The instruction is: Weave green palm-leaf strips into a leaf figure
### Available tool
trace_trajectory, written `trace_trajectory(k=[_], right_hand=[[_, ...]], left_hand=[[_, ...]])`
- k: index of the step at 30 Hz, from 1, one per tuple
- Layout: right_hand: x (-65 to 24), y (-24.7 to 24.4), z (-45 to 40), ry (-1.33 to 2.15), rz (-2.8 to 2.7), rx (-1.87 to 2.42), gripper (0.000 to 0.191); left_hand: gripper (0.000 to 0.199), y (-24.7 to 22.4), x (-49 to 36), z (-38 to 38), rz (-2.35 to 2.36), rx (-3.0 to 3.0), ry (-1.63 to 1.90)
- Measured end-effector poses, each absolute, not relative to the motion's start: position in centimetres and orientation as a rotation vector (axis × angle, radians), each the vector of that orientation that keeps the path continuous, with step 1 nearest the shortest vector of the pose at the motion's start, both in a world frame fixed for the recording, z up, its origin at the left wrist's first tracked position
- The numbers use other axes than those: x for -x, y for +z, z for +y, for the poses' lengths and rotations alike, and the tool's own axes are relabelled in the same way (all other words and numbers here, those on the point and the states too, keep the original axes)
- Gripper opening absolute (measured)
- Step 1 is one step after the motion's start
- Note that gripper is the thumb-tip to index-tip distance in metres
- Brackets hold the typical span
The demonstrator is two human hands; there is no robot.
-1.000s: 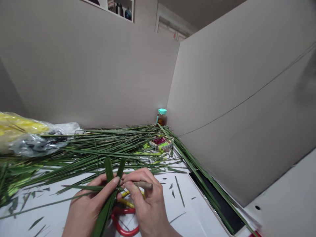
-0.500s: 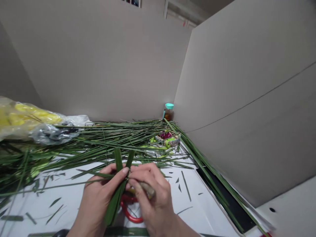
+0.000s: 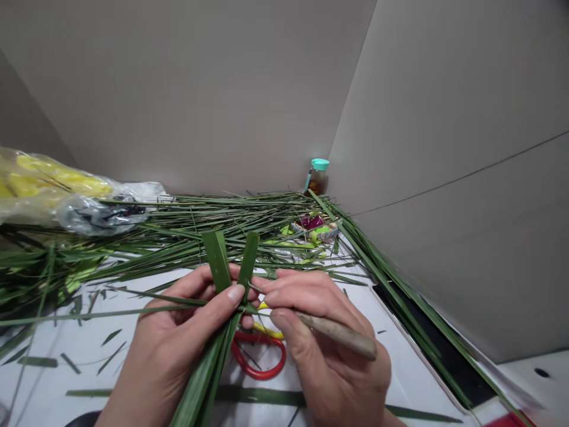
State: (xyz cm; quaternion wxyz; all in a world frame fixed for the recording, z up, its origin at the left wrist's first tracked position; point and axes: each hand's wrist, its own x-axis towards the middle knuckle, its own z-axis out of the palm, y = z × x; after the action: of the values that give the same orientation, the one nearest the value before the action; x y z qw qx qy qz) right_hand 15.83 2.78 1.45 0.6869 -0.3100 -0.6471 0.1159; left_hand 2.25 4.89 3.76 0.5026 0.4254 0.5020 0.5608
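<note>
Green leaf strips (image 3: 204, 379), crossed and folded together, are pinched between the thumb and fingers of my left hand (image 3: 178, 332). Two broad strip ends stand up above my left thumb, and thin strips stick out to the left. My right hand (image 3: 329, 350) grips a tool with a worn, light handle (image 3: 340, 337); its thin metal tip touches the strips beside my left thumb. Beneath and between the hands, scissors with red and yellow handles (image 3: 260, 375) lie on the white table surface (image 3: 151, 367).
Long green leaves (image 3: 222, 216) pile along the back wall. A bottle with a turquoise lid (image 3: 317, 175) stands in the corner, near a small woven ring (image 3: 326, 232). Clear bags with yellow contents (image 3: 53, 181) lie left. Leaves cross a black tablet-like panel (image 3: 427, 338) at right.
The view has tilted down and shifted. My right hand has moved right, away from my left, showing more of the tool's handle and metal tip. My left hand still holds the strips.
</note>
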Motion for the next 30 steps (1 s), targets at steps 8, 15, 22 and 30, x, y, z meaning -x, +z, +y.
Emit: trace_trajectory(k=[8, 15, 22, 30], right_hand=[[-15.8, 2.3, 2.5, 0.312, -1.367, 0.718, 0.020], [-15.7, 2.6, 2.5, 0.431, -1.322, 0.727, 0.018], [-15.9, 2.0, 2.4, 0.525, -1.323, 0.793, 0.018], [-15.9, 2.0, 2.3, 0.524, -1.347, 0.831, 0.019]], left_hand=[[0.035, 3.6, -2.3, 5.3, 1.151, -1.003, 1.313], [0.013, 2.8, -1.6, 4.9, 1.071, -1.051, 1.249], [0.014, 2.6, -1.5, 4.9, 1.093, -1.080, 1.255], [0.011, 2.6, -1.7, 4.6, 1.112, -1.126, 1.303]])
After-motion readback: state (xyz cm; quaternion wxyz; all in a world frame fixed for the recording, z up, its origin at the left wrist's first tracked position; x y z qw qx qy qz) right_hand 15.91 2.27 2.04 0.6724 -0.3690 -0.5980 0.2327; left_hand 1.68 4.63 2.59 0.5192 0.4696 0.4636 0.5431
